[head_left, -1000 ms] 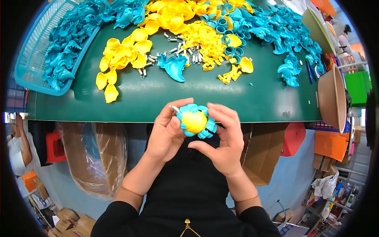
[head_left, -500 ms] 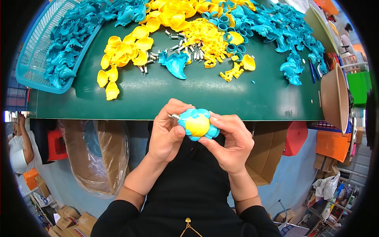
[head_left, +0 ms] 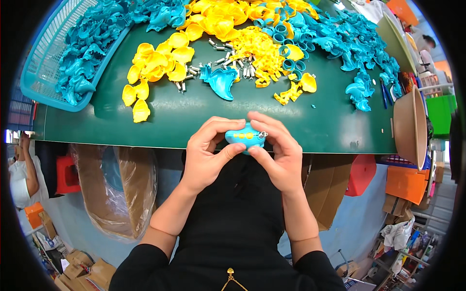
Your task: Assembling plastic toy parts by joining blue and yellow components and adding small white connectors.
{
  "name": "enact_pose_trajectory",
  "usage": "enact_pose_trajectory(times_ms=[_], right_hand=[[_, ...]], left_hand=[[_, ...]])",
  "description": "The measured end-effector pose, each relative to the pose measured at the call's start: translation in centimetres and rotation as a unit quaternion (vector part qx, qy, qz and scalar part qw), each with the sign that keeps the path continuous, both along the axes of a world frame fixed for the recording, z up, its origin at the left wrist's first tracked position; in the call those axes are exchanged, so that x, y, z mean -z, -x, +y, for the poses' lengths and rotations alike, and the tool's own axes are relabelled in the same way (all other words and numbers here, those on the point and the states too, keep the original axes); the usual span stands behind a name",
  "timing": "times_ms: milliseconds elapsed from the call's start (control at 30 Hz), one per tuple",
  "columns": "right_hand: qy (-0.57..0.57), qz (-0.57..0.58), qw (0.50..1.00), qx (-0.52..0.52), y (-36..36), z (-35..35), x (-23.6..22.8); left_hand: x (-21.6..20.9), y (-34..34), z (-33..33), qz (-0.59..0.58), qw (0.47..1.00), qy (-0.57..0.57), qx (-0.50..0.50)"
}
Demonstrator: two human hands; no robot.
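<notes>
Both my hands hold a small blue plastic toy (head_left: 246, 137) above the table's near edge. A row of yellow spots shows on its upward side, and a small metal ring fitting (head_left: 263, 135) sticks out at its right end. My left hand (head_left: 209, 154) pinches the toy's left part between thumb and fingers. The fingers of my right hand (head_left: 276, 153) close round the right end, beside the metal fitting. Beyond my hands, a loose blue shell piece (head_left: 221, 83) lies near several small metal fittings (head_left: 227, 61) and a heap of small yellow parts (head_left: 259, 51).
Yellow shell pieces (head_left: 154, 65) lie on the green table (head_left: 179, 119). A light-blue basket (head_left: 80, 104) of blue parts stands at the left. Blue parts (head_left: 360, 89) and a tan bowl (head_left: 410, 128) are on the right. Below the edge sits a plastic-lined carton (head_left: 128, 194).
The toy has been turned: its large yellow face is out of sight and the row of yellow spots shows. Its metal fitting has gone from the left end to the right.
</notes>
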State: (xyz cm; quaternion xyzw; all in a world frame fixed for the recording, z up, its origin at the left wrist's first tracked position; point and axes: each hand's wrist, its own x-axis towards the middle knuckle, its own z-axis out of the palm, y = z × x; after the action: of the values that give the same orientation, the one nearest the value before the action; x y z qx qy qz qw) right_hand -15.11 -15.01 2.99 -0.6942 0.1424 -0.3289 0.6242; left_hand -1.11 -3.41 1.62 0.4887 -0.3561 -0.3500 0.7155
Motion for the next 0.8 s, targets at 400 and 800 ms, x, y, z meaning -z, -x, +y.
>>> enact_pose_trajectory(times_ms=[400, 800], right_hand=[[-0.155, -0.038, 0.987, -0.031, -0.3, 0.0, -0.3], [0.039, 0.084, 0.975, 0.201, 5.6, -4.2, -1.1]], left_hand=[[0.4, 0.6, -0.5, -0.088, 0.994, 0.031, -0.058], [-3.8, -2.3, -11.4, -0.602, 0.795, -0.007, -0.070]])
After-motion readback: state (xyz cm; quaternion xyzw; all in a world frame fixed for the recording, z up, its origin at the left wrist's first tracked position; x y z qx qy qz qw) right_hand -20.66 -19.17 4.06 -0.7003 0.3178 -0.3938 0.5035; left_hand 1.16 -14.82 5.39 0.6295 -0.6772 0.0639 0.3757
